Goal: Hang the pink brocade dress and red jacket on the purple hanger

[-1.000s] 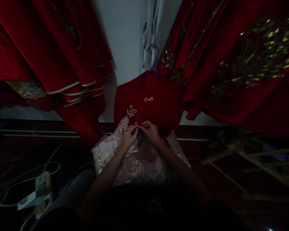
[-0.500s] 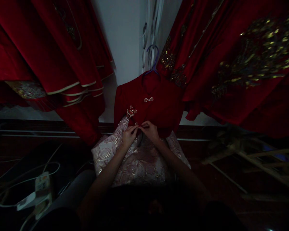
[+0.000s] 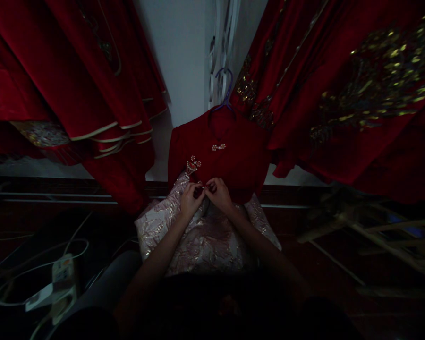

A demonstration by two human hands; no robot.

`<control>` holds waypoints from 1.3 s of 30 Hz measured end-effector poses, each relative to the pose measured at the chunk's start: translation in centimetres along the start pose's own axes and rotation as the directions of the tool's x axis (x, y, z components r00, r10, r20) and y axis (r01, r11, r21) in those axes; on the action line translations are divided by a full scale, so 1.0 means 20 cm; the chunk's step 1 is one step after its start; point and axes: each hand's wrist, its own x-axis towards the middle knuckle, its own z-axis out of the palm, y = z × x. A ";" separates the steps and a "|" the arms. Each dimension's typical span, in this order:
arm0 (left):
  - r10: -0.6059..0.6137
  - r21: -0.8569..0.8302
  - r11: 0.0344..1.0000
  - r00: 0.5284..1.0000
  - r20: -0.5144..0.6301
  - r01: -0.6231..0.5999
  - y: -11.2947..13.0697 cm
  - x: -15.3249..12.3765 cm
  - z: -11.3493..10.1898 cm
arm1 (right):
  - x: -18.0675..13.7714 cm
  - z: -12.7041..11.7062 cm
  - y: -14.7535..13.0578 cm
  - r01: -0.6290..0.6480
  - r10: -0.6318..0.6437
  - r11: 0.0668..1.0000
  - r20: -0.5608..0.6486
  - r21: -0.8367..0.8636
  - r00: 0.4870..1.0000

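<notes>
A red jacket hangs on a purple hanger, with a pearl-beaded clasp below its collar. Lower on its front sits a beaded tassel brooch. My left hand and my right hand meet at the jacket's front, fingertips pinched together on its edge. Something small and pale shows between the fingertips, too dark to make out; part of another beaded ornament lies just above them. Under my forearms a pink-and-silver brocade skirt spreads out.
Red garments with pale piping hang at the left, and red garments with gold sequins at the right. A power strip with a white cable lies at lower left. A wooden frame stands at right. The light is dim.
My hands have turned slightly, with the fingers more curled and the knuckles raised. Both still pinch at the same place on the jacket's front.
</notes>
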 end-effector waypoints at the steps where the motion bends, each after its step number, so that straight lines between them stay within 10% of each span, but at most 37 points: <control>1: -0.009 0.000 1.000 1.000 -0.003 0.009 0.00 0.00 0.00 | 0.00 -0.01 -0.01 0.004 -0.004 1.000 0.000 -0.003 1.000; 39: -0.012 -0.092 0.996 0.997 0.076 0.019 -0.03 0.00 0.01 | 0.03 -0.05 0.04 -0.063 0.061 0.998 0.122 0.014 0.991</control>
